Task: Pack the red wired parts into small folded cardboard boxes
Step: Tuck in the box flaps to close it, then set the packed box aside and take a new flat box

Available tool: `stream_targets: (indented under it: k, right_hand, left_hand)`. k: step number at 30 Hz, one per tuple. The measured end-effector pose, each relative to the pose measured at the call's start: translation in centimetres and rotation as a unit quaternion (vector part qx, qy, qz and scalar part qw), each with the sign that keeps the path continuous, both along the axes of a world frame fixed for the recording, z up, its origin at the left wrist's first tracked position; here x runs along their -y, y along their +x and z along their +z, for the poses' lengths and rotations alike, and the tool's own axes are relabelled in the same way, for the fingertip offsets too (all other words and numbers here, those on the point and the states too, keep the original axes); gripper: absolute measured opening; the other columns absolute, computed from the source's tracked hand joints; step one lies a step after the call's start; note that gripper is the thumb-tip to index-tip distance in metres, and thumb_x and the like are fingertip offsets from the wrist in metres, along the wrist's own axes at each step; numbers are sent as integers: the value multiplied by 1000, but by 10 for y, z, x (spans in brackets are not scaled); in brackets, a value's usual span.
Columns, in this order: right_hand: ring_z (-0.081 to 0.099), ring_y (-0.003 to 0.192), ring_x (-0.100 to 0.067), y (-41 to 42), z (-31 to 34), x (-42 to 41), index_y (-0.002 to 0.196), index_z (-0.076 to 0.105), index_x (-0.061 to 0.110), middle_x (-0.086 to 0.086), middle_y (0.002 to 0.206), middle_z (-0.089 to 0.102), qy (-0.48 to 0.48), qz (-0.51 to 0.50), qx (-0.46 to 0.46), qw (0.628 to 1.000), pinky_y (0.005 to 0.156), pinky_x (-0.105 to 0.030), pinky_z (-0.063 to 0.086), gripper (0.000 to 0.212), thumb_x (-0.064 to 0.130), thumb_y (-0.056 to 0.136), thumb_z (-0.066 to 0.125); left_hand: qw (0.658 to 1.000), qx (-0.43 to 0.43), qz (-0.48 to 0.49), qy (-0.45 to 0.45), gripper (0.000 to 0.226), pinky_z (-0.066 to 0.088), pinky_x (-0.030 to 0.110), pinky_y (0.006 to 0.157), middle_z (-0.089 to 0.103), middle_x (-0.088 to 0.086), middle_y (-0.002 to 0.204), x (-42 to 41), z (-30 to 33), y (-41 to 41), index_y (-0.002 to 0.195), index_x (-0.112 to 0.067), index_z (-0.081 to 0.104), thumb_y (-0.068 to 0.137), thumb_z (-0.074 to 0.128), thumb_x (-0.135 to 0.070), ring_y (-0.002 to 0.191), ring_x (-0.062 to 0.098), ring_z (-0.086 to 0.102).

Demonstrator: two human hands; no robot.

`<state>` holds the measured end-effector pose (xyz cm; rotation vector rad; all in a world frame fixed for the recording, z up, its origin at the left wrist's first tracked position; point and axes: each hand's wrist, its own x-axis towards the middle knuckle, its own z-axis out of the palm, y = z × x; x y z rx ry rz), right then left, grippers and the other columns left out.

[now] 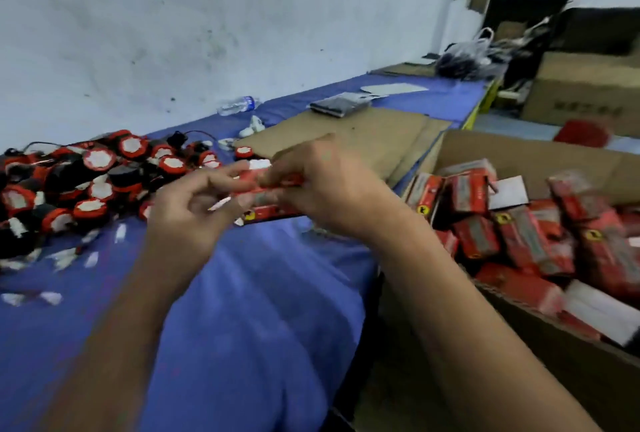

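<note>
A heap of red round wired parts (100,172) with white faces and black bodies lies on the blue cloth at the left. Between both hands, above the cloth, is a small red cardboard box (266,189), blurred by motion. My left hand (194,210) pinches its left end with curled fingers. My right hand (329,185) grips its right end from above. At the right, a large brown carton (519,151) holds several red boxes (512,223).
The blue-covered table (242,293) runs back along a white wall. Flat cardboard sheets (363,133), a plastic bottle (239,105), a dark packet (341,104) and white scraps (65,255) lie on it. More cartons (585,88) and a bag (467,54) stand at the far right.
</note>
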<state>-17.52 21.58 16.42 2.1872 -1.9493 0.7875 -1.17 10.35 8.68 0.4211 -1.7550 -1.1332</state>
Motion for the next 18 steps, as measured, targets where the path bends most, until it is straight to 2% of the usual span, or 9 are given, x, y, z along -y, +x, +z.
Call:
stream_targets:
  k: [1, 3, 5, 7, 9, 11, 13, 16, 18]
  right_hand:
    - [57, 74, -10, -24, 10, -25, 83, 77, 29, 5, 78, 70, -7, -60, 10, 998, 62, -22, 34, 7, 32, 89, 75]
    - [62, 83, -16, -69, 25, -72, 92, 80, 27, 4, 85, 73, -60, -194, 10, 979, 69, -24, 38, 10, 34, 86, 77]
    - [65, 94, -21, -111, 35, -116, 101, 80, 26, 1, 92, 74, -90, -343, 0, 935, 77, -27, 44, 16, 31, 86, 76]
    - [63, 108, -28, -141, 37, -146, 111, 77, 22, -6, 108, 72, -18, -454, 7, 891, 87, -31, 47, 21, 22, 93, 67]
    - [58, 119, -35, -154, 29, -162, 126, 69, 14, -14, 130, 65, 105, -497, 40, 861, 97, -39, 48, 30, 16, 98, 58]
    - [56, 118, -37, -158, 21, -172, 131, 62, 7, -17, 134, 60, 136, -512, 72, 845, 94, -41, 48, 34, 18, 100, 55]
    - [58, 111, -38, -160, 18, -176, 128, 61, 3, -20, 127, 62, 99, -518, 104, 843, 88, -40, 50, 32, 19, 102, 51]
    - [60, 107, -38, -155, 23, -165, 124, 63, 3, -21, 121, 64, 29, -523, 98, 846, 92, -46, 53, 29, 14, 102, 48]
    - [63, 104, -35, -139, 25, -143, 123, 67, 8, -17, 118, 67, -54, -497, 90, 861, 90, -47, 54, 29, 11, 100, 48]
  left_hand:
    - [999, -4, -37, 3, 20, 57, 23, 92, 76, -4, 119, -10, 8, -35, 100, -22, 76, 84, 82, -13, 114, 11, 71]
    - [996, 8, -90, -3, 23, 55, 22, 93, 76, -4, 114, -33, 23, -96, 109, -25, 73, 90, 77, -12, 111, 9, 71]
    - [991, 47, -117, -39, 21, 54, 26, 94, 76, -7, 110, -59, 31, -149, 105, -31, 73, 90, 78, -17, 109, 8, 70]
    - [984, 95, -125, -79, 19, 55, 34, 96, 76, -8, 107, -85, 33, -188, 103, -29, 75, 87, 80, -21, 106, 7, 69]
    - [977, 127, -139, -102, 17, 57, 39, 95, 75, -10, 106, -103, 31, -210, 102, -29, 77, 87, 81, -22, 106, 5, 67]
    - [972, 144, -139, -127, 15, 57, 41, 98, 73, -12, 109, -111, 28, -219, 101, -32, 76, 87, 81, -26, 113, 6, 65]
    - [973, 144, -120, -135, 13, 57, 43, 99, 72, -16, 107, -110, 25, -219, 98, -33, 76, 87, 81, -27, 114, 7, 64]
    - [984, 122, -79, -101, 10, 59, 40, 93, 75, -13, 104, -98, 17, -214, 93, -29, 77, 88, 78, -20, 104, 9, 70]
    - [991, 106, -35, -77, 11, 55, 21, 86, 75, -15, 94, -87, 8, -208, 88, -27, 76, 88, 76, -16, 94, -1, 69]
